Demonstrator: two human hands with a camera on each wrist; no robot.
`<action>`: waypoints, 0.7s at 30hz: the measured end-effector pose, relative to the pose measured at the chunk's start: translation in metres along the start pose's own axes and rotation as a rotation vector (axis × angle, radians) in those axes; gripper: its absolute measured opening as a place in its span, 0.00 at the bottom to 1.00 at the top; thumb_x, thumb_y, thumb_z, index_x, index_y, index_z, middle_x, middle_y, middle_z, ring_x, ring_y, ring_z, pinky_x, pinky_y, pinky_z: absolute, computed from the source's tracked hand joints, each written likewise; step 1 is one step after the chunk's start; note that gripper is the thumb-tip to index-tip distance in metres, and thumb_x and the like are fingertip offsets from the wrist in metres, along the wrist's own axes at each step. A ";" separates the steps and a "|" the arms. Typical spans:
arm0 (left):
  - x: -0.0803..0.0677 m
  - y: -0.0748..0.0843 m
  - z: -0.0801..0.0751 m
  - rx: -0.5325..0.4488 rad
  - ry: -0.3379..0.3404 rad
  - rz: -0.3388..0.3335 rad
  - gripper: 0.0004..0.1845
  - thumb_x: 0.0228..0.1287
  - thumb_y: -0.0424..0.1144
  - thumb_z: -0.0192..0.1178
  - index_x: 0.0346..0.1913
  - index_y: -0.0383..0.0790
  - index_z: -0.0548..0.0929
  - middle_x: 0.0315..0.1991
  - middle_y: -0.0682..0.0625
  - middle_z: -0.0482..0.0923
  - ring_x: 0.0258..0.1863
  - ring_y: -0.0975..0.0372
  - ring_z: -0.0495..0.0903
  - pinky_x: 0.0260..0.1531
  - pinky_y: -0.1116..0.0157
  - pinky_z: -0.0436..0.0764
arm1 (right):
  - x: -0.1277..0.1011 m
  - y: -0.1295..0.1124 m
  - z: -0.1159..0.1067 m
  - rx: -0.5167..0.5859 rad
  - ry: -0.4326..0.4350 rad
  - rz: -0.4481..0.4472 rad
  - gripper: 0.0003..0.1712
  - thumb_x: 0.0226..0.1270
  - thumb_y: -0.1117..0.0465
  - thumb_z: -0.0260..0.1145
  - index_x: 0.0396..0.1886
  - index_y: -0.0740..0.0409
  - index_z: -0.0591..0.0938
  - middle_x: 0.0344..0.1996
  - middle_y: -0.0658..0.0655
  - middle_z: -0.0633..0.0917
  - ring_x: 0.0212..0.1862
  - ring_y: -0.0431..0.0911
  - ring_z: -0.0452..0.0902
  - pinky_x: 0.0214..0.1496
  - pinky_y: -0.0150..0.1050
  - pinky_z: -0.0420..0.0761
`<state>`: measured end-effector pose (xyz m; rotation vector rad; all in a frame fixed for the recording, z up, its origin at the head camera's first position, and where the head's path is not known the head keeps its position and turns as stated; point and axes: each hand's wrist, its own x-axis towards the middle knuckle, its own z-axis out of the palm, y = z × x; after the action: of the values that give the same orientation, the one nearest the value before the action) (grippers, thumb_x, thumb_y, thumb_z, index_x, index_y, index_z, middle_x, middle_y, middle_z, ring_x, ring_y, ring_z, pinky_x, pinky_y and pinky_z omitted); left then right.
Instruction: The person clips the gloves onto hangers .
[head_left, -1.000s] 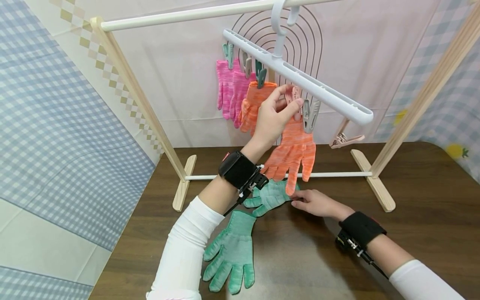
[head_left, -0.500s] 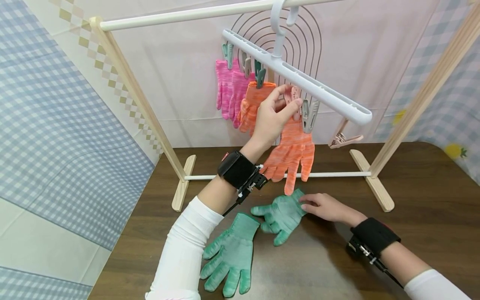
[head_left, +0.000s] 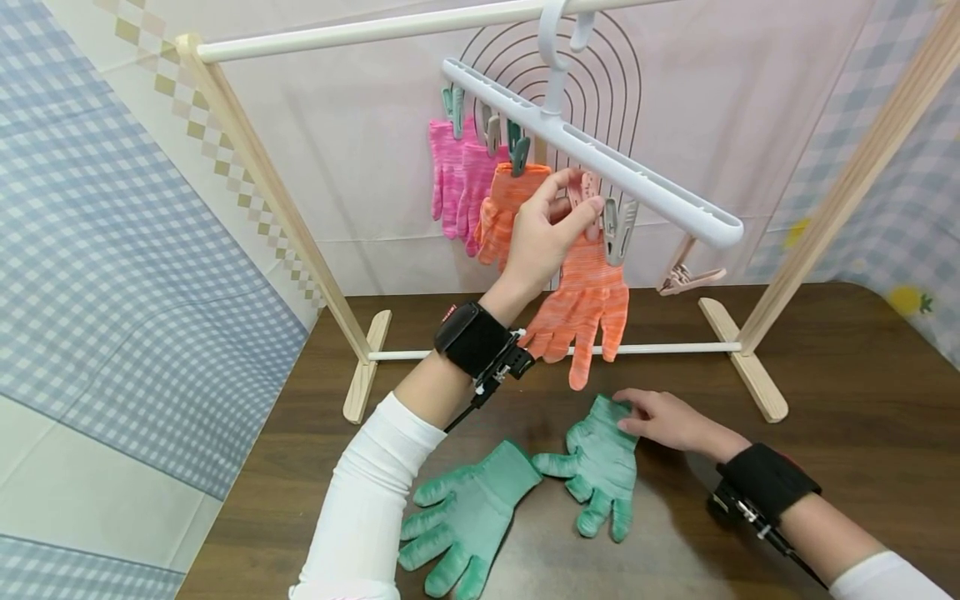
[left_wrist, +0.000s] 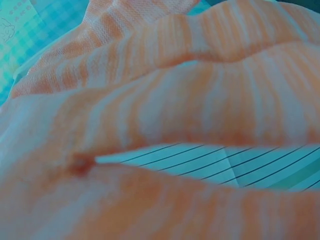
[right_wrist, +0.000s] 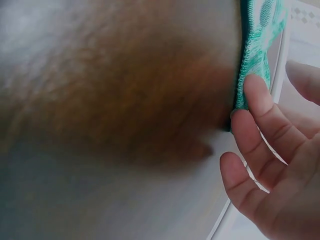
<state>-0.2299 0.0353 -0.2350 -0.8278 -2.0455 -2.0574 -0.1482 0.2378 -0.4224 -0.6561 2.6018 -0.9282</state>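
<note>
Head view alone shows the whole scene: left hand (head_left: 543, 237) raised at the white plastic clip hanger (head_left: 600, 158), fingers curled, pinching a pink peg (head_left: 587, 200) above the hanging orange knitted glove (head_left: 585, 296). Its wrist view shows only orange knit close up. Right hand (head_left: 663, 421) rests relaxed fingertips on the cuff of a green knitted glove (head_left: 600, 462) lying flat on the dark wooden table (head_left: 825, 375); the right wrist view confirms straight fingers (right_wrist: 262, 115) touching that cuff's edge. Another green glove (head_left: 468, 521) lies beside it, below the left forearm.

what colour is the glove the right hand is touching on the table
Mottled green glove, its cuff under the right hand; clearest in the head view.
</note>
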 end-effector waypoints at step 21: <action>0.001 -0.002 -0.003 0.043 -0.034 0.005 0.22 0.59 0.36 0.56 0.57 0.38 0.66 0.21 0.50 0.74 0.20 0.65 0.67 0.19 0.72 0.63 | 0.003 -0.007 0.006 0.002 0.011 0.051 0.24 0.59 0.58 0.60 0.51 0.70 0.72 0.16 0.48 0.70 0.16 0.35 0.59 0.21 0.30 0.60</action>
<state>-0.2320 0.0330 -0.2358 -0.8650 -2.0953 -2.0027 -0.1459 0.2282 -0.4226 -0.5830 2.6138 -0.9209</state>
